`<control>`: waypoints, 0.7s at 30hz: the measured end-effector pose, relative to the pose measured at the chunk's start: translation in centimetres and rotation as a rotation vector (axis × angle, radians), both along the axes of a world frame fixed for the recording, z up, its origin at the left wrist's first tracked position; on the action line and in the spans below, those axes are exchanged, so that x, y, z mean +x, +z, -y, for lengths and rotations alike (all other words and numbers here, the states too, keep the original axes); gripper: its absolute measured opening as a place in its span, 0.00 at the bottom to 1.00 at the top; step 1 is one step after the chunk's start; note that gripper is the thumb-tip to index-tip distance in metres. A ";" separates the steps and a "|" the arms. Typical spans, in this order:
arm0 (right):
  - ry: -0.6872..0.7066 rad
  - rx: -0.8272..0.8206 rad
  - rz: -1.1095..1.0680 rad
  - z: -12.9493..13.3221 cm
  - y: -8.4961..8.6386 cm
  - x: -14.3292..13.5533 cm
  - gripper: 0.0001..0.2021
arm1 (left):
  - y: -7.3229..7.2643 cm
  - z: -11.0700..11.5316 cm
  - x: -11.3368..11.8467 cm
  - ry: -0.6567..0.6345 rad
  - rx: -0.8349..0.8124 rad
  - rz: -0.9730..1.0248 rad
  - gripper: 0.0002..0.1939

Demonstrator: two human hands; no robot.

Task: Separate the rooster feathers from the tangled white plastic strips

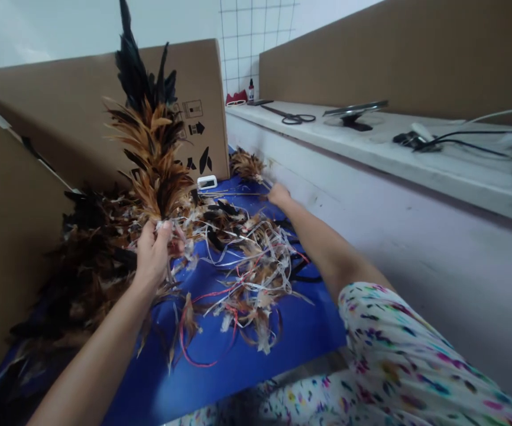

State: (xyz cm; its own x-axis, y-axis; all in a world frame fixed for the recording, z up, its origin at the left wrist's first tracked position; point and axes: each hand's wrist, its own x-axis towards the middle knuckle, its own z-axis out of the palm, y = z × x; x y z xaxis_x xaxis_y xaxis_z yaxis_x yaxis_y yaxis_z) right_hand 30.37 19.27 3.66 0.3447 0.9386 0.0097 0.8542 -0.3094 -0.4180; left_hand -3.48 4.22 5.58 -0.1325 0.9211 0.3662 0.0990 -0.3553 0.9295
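Observation:
Upright in my left hand (156, 245) is a tall feather duster (152, 154), brown in its lower part and black at the tip. My fingers close round its pale base, with whitish strips about them. My right hand (278, 194) reaches to the far right of the blue table (220, 390), its fingers closed beside the pale stem end of a smaller brown feather bundle (246, 164). What those fingers grip is hidden. Thin sticks (233, 194) lie just left of that hand. Loose feathers tangled with white and red strings (256, 278) cover the middle.
A heap of dark feathers (87, 266) lies at left, against cardboard (25, 136). A small white device with a screen (207, 182) stands at the back. Along the right, a white ledge (327, 133) bears scissors (298, 118), a phone-like stand (356, 111) and cables (460, 136).

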 end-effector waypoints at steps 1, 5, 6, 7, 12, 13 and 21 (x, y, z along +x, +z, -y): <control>-0.046 0.022 -0.052 0.6 0.5 0.2 0.18 | 0.0 -0.2 0.5 -0.027 -0.017 0.067 0.21; -0.109 0.169 -0.344 4.6 2.3 0.0 0.07 | -0.2 -1.0 2.7 -0.061 -0.070 0.236 0.25; -0.108 0.200 -0.426 5.9 2.6 -0.3 0.07 | -0.3 -1.1 3.3 -0.072 -0.101 0.273 0.24; -0.088 0.229 -0.510 7.3 2.9 -0.8 0.06 | -0.3 -1.3 3.9 -0.083 -0.132 0.313 0.24; 0.042 0.335 -1.027 13.9 2.6 -4.1 0.04 | -0.2 -1.7 6.9 -0.165 -0.247 0.561 0.16; 0.079 0.356 -1.199 15.1 2.3 -4.9 0.06 | -0.2 -1.7 7.4 -0.185 -0.252 0.597 0.14; 0.209 0.322 -1.497 19.7 -1.0 -10.8 0.26 | -0.8 -1.5 9.0 -0.305 -0.226 0.652 0.11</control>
